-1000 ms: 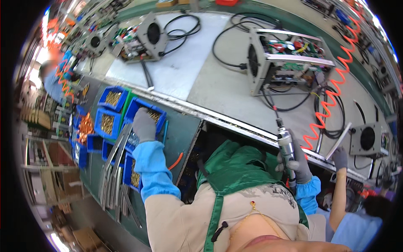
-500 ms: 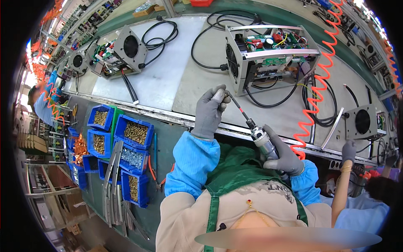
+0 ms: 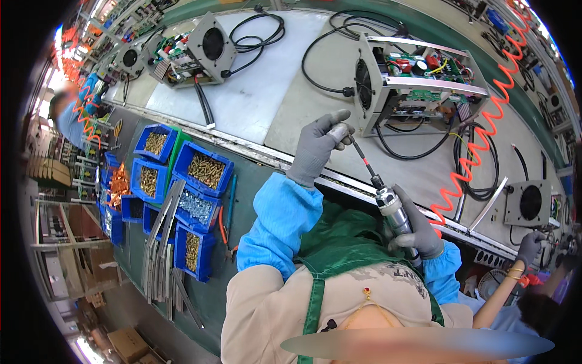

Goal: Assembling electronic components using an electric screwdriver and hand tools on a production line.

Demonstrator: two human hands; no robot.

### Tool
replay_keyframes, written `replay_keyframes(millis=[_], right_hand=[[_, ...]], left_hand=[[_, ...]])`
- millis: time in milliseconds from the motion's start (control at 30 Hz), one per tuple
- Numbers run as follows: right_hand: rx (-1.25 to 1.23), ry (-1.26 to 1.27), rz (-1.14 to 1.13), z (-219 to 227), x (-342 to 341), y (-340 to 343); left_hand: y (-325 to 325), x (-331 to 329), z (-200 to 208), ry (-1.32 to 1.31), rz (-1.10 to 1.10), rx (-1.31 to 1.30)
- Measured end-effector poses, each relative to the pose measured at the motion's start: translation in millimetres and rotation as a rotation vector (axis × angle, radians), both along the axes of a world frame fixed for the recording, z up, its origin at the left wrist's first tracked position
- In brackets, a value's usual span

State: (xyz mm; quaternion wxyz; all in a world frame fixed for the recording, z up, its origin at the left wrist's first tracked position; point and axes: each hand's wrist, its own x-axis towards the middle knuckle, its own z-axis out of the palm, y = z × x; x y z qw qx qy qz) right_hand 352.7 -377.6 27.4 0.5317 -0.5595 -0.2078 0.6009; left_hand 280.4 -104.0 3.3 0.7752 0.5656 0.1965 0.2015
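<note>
My right hand (image 3: 419, 233), in a grey glove, is wrapped round a silver air screwdriver (image 3: 391, 207). Its long bit (image 3: 362, 156) points up and to the left. My left hand (image 3: 320, 145), also gloved, is closed at the bit's tip, thumb against fingers; whatever it pinches is too small and covered to make out. Just beyond the hands stands an open metal power unit (image 3: 433, 83) with a black fan, green circuit boards and two silver rails across its top. A black cable (image 3: 321, 85) runs from its left side.
Blue bins (image 3: 203, 170) of brass and silver screws stand at the left, beside metal strips (image 3: 162, 249) and pliers (image 3: 229, 246). Another fan unit (image 3: 209, 48) sits at the back left. An orange coiled hose (image 3: 479, 151) hangs at right, near a co-worker's gloved hand (image 3: 530, 247).
The whole view has shifted, so the bench items sit further right. My left fingers have changed pose slightly at the bit's tip. The right hand keeps its hold on the screwdriver.
</note>
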Motion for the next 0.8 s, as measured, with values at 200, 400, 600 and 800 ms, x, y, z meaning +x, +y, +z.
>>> replay_keyframes(millis=[200, 400, 600, 800], right_hand=[[0.01, -0.12, 0.027, -11, -1, 2], [0.032, -0.084, 0.05, -16, 0, 5], [0.003, -0.172, 0.09, -15, -3, 10], [-0.007, -0.098, 0.015, -12, -2, 3]], left_hand=[[20, -16, -4, -0.005, -0.137, 0.083], [15, -25, -13, -0.067, -0.113, -0.014], [12, -38, -4, 0.023, -0.129, 0.16], [62, -136, -6, 0.679, 0.73, 1.067]])
